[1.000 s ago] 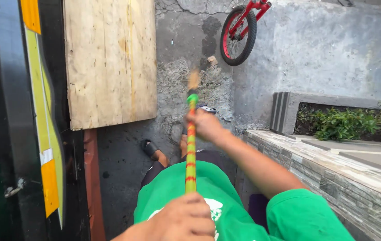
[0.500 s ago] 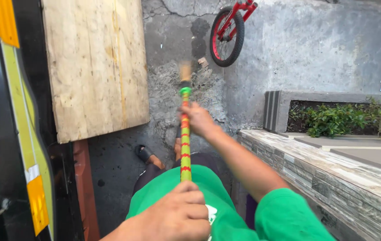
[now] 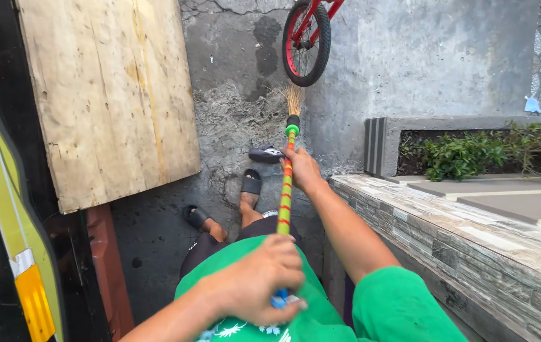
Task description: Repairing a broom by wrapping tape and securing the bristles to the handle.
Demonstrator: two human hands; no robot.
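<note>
I hold a broom with a handle striped in green, red and yellow, pointing away from me toward the concrete ground. My left hand grips the near end of the handle, close to my green shirt. My right hand grips the handle farther down, near the green collar above the straw bristles. The bristles touch the rough grey ground just below a bicycle wheel. My feet in dark sandals stand beneath the handle.
A large plywood board leans at the left, beside a black, yellow and orange panel. A loose dark sandal lies by the bristles. A stone-clad ledge and a planter with green plants run along the right.
The broom head has swept forward and slightly right across the ground, and the bristles now show clearly. Both hands keep their grip. My view has shifted right, with the board larger at left.
</note>
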